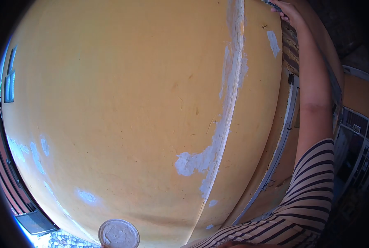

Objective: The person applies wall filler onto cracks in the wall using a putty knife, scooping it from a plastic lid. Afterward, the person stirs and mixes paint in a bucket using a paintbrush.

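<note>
My right hand [290,13] is raised at the top right, fingers closed around a slim dark-handled tool [272,5]. The tool's far end is cut off by the frame, so its kind is unclear. At the bottom edge, a round tub of pale grey filler [119,234] is held up in front of the wall. Only a sliver of my left hand [104,246] shows at the tub's lower rim. Beside the raised arm, the yellow wall [130,103] carries a long vertical strip of grey-white filler [230,103] and a separate filler patch [273,43].
A metal-edged door frame [281,136] stands right of the wall, below exposed brickwork [291,47]. Smaller filler patches [86,196] dot the lower left wall. A window [10,78] is at far left, above pebbly ground [66,239].
</note>
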Tool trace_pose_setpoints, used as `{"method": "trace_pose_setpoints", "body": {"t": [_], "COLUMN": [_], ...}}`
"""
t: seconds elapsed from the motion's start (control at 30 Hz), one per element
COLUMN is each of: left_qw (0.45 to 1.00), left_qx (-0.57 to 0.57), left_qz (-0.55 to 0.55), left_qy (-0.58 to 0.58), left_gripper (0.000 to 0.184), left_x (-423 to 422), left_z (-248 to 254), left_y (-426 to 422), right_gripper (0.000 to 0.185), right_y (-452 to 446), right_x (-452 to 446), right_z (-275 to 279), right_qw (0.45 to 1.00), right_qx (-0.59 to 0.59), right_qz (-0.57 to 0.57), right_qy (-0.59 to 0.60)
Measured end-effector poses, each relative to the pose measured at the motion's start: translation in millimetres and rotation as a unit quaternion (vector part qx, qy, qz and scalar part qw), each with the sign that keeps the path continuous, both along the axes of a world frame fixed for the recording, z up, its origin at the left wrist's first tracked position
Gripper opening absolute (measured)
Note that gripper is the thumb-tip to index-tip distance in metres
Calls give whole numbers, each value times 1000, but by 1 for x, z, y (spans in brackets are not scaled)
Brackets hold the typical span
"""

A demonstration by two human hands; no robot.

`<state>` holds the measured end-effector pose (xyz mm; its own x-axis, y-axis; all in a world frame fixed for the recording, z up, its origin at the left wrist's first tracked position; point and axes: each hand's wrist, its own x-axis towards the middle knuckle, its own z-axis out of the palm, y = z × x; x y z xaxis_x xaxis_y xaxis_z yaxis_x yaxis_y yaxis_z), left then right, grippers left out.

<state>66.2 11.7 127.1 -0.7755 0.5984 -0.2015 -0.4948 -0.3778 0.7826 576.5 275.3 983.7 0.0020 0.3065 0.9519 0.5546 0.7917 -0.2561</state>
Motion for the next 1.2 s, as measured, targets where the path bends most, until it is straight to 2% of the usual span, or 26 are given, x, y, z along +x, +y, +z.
{"method": "trace_pose_setpoints", "body": {"t": [0.07, 0.17, 0.23, 0.37, 0.43, 0.47, 0.53, 0.67, 0.73, 0.8, 0.9, 0.97, 1.07, 1.2], "left_qw": [1000, 1000, 998, 1000, 999, 999, 999, 999, 999, 998, 997, 998, 997, 996], "left_qx": [9, -10, -39, 25, 40, 47, 52, 26, 32, 40, 46, 33, 16, 2], "left_qz": [-3, -6, -6, -3, -9, -5, -2, -22, -41, -44, -62, -56, -72, -86], "left_qy": [0, 20, 40, -12, -25, -9, 8, -1, 3, -5, 22, 14, 12, -4], "left_gripper": [39, 39, 39, 42, 43, 44, 45, 46, 47, 47, 47, 46, 46, 44], "left_x": [-2, -7, -9, -9, -12, -15, -18, -21, -22, -23, -27, -30, -37, -38], "left_z": [-24, -42, -43, -39, -45, -58, -63, -45, -44, -44, -46, -56, -57, -47], "left_y": [3, 3, 3, 0, -3, -8, -13, -14, -15, -13, -17, -18, -21, -23], "right_gripper": [18, 19, 20, 22, 22, 22, 22, 23, 25, 26, 27, 26, 27, 28], "right_y": [10, 12, -19, -40, -51, -55, -60, -49, -34, -23, -1, -4, 0, 2], "right_x": [15, 20, 6, 1, -3, -5, -3, -14, -23, -44, -56, -70, -76, -80], "right_z": [19, 35, 29, 12, 17, 16, 10, 1, -6, -19, -6, -11, -21, -44], "right_qw": [1000, 997, 984, 989, 977, 977, 964, 979, 996, 990, 986, 977, 975, 979], "right_qx": [6, 47, -18, 42, 26, 26, 64, 68, 62, 111, 140, 50, 27, 107], "right_qz": [-21, 44, -178, -136, -210, -209, -259, -191, -56, -77, -66, -187, -208, -153], "right_qy": [-13, -47, -24, -34, -19, -19, 3, 32, 38, 44, 57, 92, 76, 84]}}
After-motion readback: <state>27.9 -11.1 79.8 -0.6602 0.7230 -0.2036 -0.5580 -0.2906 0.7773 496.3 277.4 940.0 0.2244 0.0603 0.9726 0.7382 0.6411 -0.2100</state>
